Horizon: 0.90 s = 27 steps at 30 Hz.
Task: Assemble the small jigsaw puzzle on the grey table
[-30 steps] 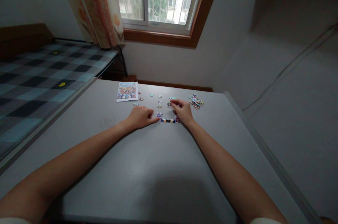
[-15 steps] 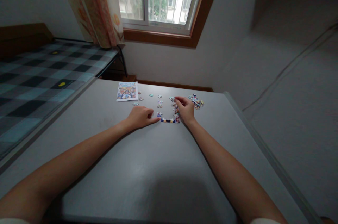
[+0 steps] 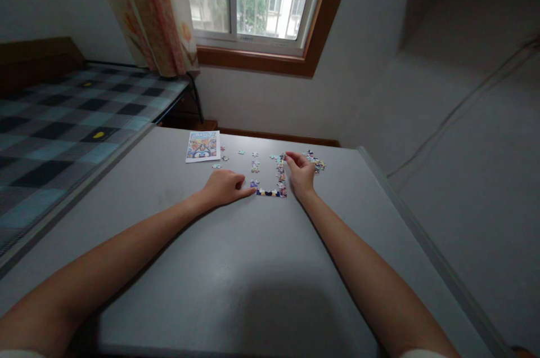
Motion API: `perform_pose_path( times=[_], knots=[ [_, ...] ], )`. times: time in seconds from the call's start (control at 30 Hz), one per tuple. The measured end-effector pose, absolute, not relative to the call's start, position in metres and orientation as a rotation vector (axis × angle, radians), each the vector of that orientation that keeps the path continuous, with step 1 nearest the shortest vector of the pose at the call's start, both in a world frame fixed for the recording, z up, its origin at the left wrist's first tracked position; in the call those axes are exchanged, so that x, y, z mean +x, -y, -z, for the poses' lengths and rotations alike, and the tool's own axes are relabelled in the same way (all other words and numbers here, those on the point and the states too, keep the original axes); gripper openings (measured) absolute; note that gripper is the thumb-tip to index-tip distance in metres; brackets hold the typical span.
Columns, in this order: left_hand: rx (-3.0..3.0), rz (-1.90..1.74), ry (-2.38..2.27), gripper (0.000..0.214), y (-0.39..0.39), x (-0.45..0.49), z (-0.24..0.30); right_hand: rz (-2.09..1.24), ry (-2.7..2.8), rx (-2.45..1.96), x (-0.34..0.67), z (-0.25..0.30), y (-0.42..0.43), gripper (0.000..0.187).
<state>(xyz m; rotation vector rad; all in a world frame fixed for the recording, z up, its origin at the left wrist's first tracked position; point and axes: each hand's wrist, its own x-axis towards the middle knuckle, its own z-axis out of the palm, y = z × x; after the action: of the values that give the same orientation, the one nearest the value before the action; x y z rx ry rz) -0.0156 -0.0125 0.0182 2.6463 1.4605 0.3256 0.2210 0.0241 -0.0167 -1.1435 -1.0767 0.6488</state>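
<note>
A partly joined jigsaw puzzle [image 3: 270,193] lies on the table, its bottom row and right column linked. My left hand [image 3: 223,186] rests to its left, the thumb stretched out to touch the lower left corner and the other fingers curled; nothing shows in its grasp. At the top of the right column, my right hand [image 3: 301,172] pinches a small puzzle piece [image 3: 283,156], mostly covered by the fingertips. Between the hands, a few pieces [image 3: 255,166] form a short, separate stretch of the left side.
A heap of loose pieces [image 3: 317,164] lies just beyond my right hand. At the back left is a printed picture sheet [image 3: 203,146], with several single pieces [image 3: 225,158] beside it. The grey table [image 3: 202,279] stands near a checked bed [image 3: 76,116] and a window [image 3: 270,3].
My right hand has shifted slightly right and away from me, showing more of the puzzle's right column. My left hand has stayed in place.
</note>
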Motion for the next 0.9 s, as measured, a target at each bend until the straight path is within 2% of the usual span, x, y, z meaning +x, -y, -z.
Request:
perform_pose_path(
  times=[0.9],
  knots=[
    [2.655,-0.360,-1.476,0.062,0.0124,-0.0167,-0.0168,-0.666,1.118,-1.138,0.2199,0.0170,-0.0239,0.030]
  ],
)
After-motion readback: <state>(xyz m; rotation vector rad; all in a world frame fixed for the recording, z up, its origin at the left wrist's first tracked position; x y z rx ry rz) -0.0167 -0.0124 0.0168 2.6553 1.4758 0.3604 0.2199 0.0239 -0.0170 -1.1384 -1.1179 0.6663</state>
